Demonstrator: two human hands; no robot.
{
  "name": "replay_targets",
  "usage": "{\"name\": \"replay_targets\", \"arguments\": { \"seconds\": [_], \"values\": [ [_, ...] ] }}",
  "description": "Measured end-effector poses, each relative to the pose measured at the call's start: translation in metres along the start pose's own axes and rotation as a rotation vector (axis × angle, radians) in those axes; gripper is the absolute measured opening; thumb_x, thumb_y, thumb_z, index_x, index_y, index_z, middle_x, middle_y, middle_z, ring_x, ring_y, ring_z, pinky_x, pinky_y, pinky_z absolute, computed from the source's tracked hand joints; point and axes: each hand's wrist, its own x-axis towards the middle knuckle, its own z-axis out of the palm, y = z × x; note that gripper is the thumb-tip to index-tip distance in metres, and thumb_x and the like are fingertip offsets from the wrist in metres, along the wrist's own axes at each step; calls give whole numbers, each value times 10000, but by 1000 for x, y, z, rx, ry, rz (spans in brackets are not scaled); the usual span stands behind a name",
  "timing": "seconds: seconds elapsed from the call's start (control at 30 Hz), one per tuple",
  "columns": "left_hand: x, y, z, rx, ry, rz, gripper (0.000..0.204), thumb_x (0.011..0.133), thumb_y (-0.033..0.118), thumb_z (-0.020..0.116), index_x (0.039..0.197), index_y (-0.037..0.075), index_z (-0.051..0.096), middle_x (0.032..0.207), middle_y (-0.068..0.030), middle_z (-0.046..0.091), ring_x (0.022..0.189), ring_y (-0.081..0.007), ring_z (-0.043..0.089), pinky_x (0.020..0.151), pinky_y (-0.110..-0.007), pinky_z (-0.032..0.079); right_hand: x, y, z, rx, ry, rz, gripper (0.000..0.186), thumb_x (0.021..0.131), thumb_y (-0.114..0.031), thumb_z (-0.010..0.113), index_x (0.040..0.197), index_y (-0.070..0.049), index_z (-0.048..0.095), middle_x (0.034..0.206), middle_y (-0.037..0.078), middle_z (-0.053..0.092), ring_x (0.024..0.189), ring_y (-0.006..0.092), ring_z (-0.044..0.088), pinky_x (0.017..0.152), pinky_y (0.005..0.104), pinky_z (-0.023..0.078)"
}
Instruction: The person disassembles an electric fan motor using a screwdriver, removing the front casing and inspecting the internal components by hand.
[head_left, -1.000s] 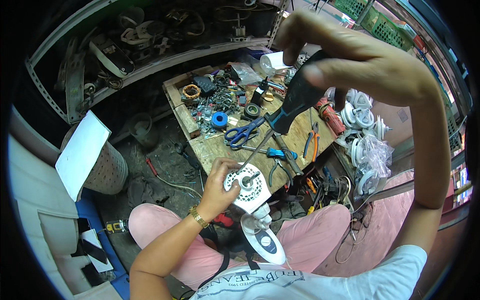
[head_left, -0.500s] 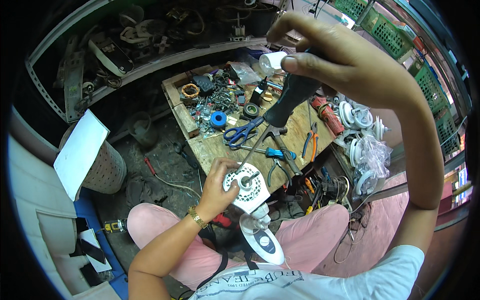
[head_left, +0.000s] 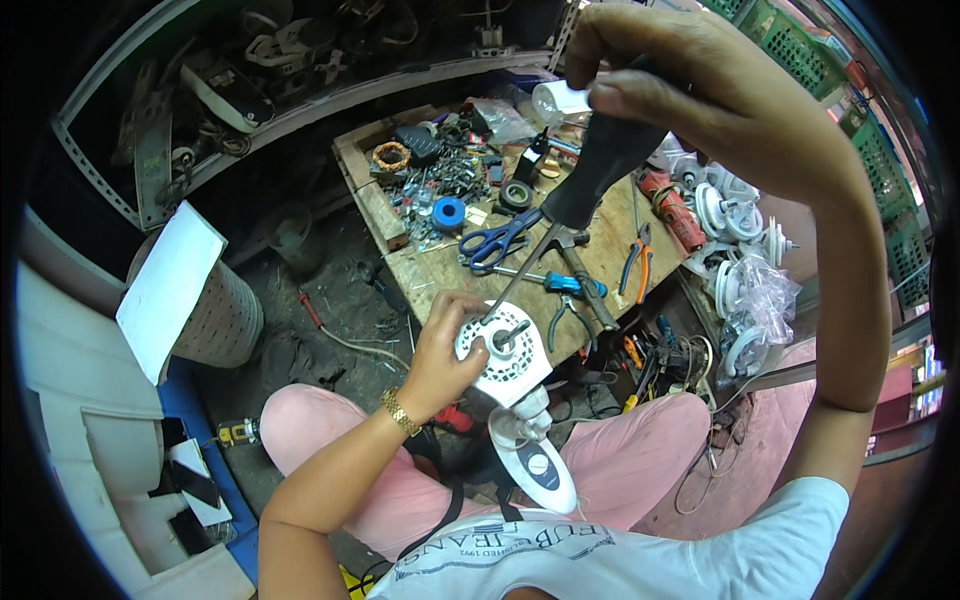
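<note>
My left hand (head_left: 450, 345) is wrapped round the edge of a white fan motor housing (head_left: 520, 378), fingers on its far rim and thumb near the hub. The housing has a ring of vent slots, and a metal shaft (head_left: 516, 333) sticks up from its middle. Below it hangs the fan's white stand neck with an oval control panel (head_left: 540, 468) and knob, between my knees. High on the right, my right hand (head_left: 720, 100) grips the top of a large screwdriver (head_left: 600, 165) with a black handle. Its long blade slants down to the vented face, beside my left fingers.
A wooden workbench (head_left: 430, 285) holds blue scissors (head_left: 495, 245), a hammer (head_left: 585, 280), orange-and-blue pliers (head_left: 636, 265), a blue tape roll (head_left: 449, 213) and many small screws. White fan parts (head_left: 735, 215) pile up at the right. A perforated bin (head_left: 225, 320) stands at left.
The whole view has shifted slightly, so the bench and the fan sit a little further right. Both hands keep their holds, and the screwdriver's tip stays at the vented face.
</note>
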Motion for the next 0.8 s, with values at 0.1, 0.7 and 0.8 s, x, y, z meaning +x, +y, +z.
{"name": "replay_targets", "arguments": {
  "seconds": [0.1,0.7,0.8],
  "values": [
    [1,2,-3,42,3,4,323,714,14,566,1033,-26,542,1050,-164,513,1000,-302,562,900,-359,456,5,6,-4,264,149,132,381,975,-333,470,1194,-23,442,940,143,590,878,202,593,775,334,502],
    [152,-75,34,567,-535,465,145,748,158,682,890,132,692,858,-60,581,811,-267,604,692,-407,484,39,278,123,-215,460,297,215,794,-170,684,1003,-128,711,956,87,689,861,220,656,774,350,514],
    [166,-104,71,745,-497,590,111,725,208,697,834,190,699,842,-21,580,860,-213,595,719,-383,435,43,359,207,-598,376,406,172,747,-188,712,916,-168,740,924,73,670,944,285,610,789,397,497]
  ]
}}
